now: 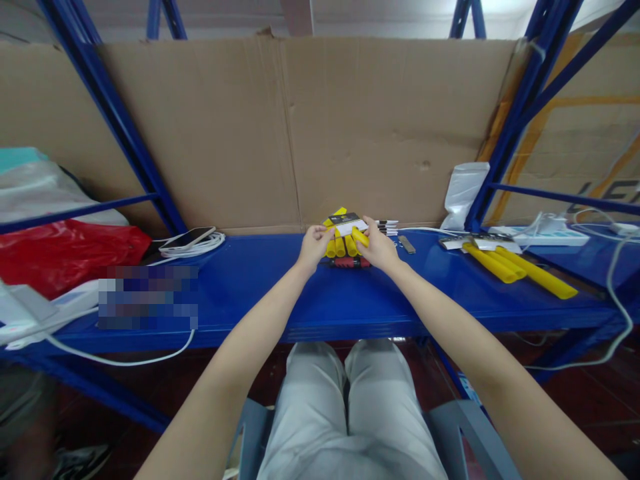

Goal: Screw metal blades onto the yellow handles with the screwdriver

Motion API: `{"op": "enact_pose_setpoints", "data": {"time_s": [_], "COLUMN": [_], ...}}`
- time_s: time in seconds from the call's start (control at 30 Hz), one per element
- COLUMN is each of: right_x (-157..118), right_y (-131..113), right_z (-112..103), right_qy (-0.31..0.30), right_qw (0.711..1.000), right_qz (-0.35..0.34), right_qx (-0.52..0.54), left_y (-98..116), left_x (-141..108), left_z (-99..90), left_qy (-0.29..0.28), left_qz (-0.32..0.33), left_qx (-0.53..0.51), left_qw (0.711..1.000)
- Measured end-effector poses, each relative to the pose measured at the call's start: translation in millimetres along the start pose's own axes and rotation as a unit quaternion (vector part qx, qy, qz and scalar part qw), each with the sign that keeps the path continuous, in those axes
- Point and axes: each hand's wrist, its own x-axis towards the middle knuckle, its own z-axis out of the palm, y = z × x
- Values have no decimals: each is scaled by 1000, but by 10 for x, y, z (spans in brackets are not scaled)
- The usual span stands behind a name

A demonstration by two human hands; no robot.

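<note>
My left hand (315, 247) is closed, its thumb and finger pinching the left edge of a black-and-white card (346, 220). In my right hand (379, 248) is a short yellow tube (360, 237), gripped close to the card's right end. Several more yellow tubes (341, 248) lie side by side just under the card, between both hands. In front of them rests a red and black tool (350, 263), perhaps a screwdriver; its ends are hard to see. Behind my right hand lies a stack of black-and-white cards (389, 228).
Right on the blue table (240, 287) are carded yellow tubes (530, 270), a white power strip (555, 235) and cables. A small metal piece (407, 245) lies nearer. Left are a phone (189, 239) on a coiled cable and a red bag (70, 257). Cardboard (375, 127) stands behind.
</note>
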Motion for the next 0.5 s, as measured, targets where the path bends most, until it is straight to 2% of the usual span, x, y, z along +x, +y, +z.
{"op": "enact_pose_setpoints", "data": {"time_s": [0.1, 0.33, 0.4, 0.5], "right_x": [-8, -26, -8, 44], "right_y": [-34, -113, -105, -91], "right_z": [1, -1, 35, 87], "right_qy": [1, -12, -2, 13], "right_qw": [1000, 999, 995, 969], "right_qz": [-11, -4, -16, 1], "right_qx": [6, 43, 102, 247], "left_y": [6, -2, -24, -50], "left_x": [0, -66, -83, -80], "left_z": [14, 46, 49, 53], "left_qy": [-41, -173, -174, -118], "left_qz": [-26, -18, -44, -81], "left_qx": [-9, -76, -92, -117], "left_qw": [999, 982, 979, 983]}}
